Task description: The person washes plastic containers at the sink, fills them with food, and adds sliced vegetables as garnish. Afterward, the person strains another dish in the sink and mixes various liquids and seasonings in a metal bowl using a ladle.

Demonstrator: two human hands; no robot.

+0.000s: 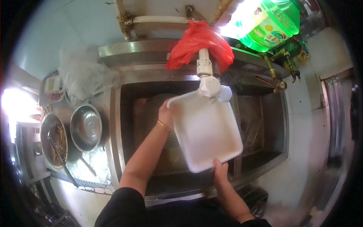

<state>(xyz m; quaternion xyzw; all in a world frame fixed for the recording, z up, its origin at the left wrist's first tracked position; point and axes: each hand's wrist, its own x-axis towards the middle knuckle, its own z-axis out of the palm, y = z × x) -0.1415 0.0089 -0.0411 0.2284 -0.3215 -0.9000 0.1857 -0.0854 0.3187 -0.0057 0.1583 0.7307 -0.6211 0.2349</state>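
Observation:
Over the double-basin metal sink [116, 132], both hands hold a white rectangular tray [208, 130] with its hollow side facing up toward the camera. My left hand [167, 114] grips the tray's upper left edge, its fingers partly hidden behind it, with a gold-coloured bracelet at the wrist. My right hand [220, 169] holds the lower edge, thumb over the rim and the other fingers largely hidden. Above the tray's top edge is a white tap [209, 86], with a red plastic bag [200, 43] wrapped around its pipe.
Left of the sink stand an empty metal bowl [86, 128], a bowl with thin brown pieces and a utensil [55, 142], and a clear plastic bag [85, 77]. A green liquid jug [268, 26] is at the upper right, near brass taps [280, 85].

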